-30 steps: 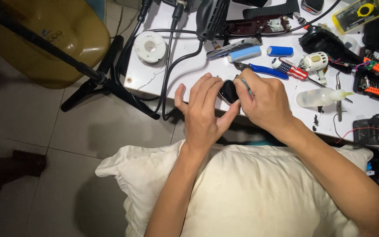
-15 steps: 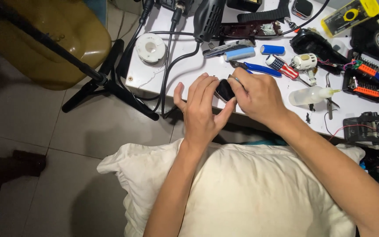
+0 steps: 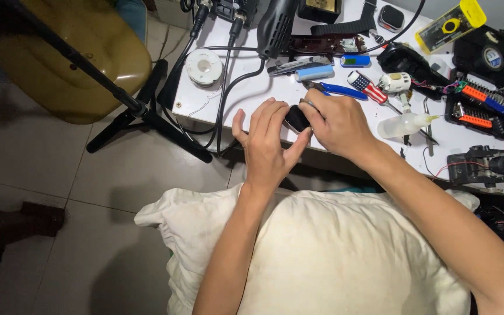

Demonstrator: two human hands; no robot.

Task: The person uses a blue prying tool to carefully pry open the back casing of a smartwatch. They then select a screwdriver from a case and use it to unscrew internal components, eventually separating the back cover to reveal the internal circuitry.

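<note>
Both hands meet over the near edge of the white worktop. The left hand and right hand each close their grip on a small black device, just in front of blue-handled pliers, above a white pillow.

small dark device mostly hidden by hands

Two hands, left hand, right hand, one small black device, one pillow, one solder spool
</note>
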